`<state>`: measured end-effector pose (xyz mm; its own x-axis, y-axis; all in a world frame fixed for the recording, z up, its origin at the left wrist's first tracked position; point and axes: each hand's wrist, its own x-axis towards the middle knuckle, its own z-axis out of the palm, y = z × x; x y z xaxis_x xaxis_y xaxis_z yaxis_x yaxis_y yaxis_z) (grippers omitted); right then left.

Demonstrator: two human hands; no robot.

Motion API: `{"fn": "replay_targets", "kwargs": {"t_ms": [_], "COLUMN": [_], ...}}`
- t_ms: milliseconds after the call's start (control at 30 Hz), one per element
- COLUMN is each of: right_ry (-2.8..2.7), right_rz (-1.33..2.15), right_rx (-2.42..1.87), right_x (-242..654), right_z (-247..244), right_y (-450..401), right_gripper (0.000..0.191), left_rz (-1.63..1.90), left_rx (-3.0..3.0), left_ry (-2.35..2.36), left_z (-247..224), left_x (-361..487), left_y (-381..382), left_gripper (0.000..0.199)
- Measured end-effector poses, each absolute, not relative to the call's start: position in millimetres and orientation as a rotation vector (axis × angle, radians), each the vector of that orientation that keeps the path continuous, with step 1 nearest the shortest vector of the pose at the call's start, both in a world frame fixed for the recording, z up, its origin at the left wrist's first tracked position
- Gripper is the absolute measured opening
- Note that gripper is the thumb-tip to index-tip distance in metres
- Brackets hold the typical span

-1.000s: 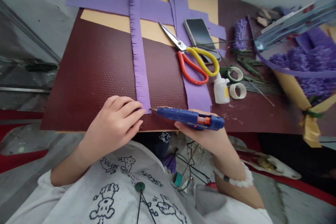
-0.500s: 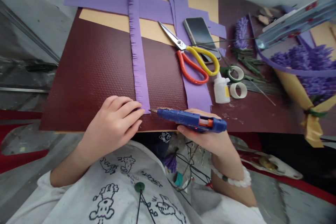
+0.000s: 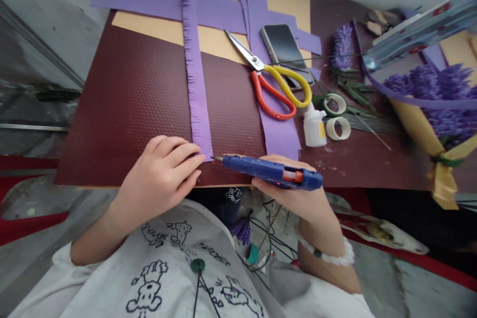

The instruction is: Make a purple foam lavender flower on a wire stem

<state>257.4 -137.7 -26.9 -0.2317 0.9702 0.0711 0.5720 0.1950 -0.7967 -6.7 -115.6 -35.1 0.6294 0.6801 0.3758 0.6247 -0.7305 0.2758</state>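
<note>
A long purple paper strip [image 3: 197, 89], with a row of small cuts along its left edge, runs down the brown table. At its near end my left hand [image 3: 164, 169] lies with fingers stretched out, the fingertips touching the strip's lower left corner; its thumb is hidden. My right hand [image 3: 298, 198] is wrapped round a blue hot glue gun [image 3: 257, 168], a small red light glowing on its side. The gun's metal tip points left, right by the strip's lower right corner. Whether tip and paper touch, I cannot tell.
Scissors [image 3: 276, 82] with red and yellow handles lie across more purple paper [image 3: 279, 131] and a phone [image 3: 285, 47]. To their right stand a white glue bottle [image 3: 315, 128] and tape rolls [image 3: 338, 128]. A purple flower bouquet [image 3: 443, 104] lies at the right.
</note>
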Motion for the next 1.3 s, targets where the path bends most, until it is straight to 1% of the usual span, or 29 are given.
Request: {"fn": "replay_targets", "kwargs": {"t_ms": [167,367,500,700,867,1067,1133,1200,1300], "right_ry": [-1.873,-1.848,-1.799,-1.746,-1.777,-1.78,-1.783,-1.785,-1.766], "right_rz": [0.889,0.887,0.934,0.97,0.942,0.986,0.977,0.971,0.987], "right_rx": [-1.448,-1.478,-1.491,-1.407,-1.315,-1.318,-1.314,-1.324,-1.345], "right_x": [257,255,254,258,256,255,255,255,254], "right_z": [-26,-25,-27,-34,-34,-32,-33,-33,-34], "right_y": [-137,-137,-138,-138,-138,-138,-138,-137,-136], "right_gripper": [0.005,0.006,0.008,0.011,0.008,0.016,0.013,0.003,0.012], "left_rz": [0.754,1.104,1.189,1.176,1.157,1.21,1.218,1.218,1.153], "left_rx": [2.683,2.475,2.554,2.658,2.645,2.699,2.696,2.694,2.726], "left_ry": [1.125,1.081,0.953,0.973,0.936,0.915,0.938,0.98,1.01], "left_z": [-36,-23,-15,-13,-11,-7,-4,-1,4], "left_x": [-9,2,32,69,74,79,81,83,84], "left_y": [-117,-125,-129,-127,-126,-126,-126,-124,-122], "left_gripper": [0.025,0.026,0.027,0.027,0.028,0.023,0.019,0.016,0.017]}}
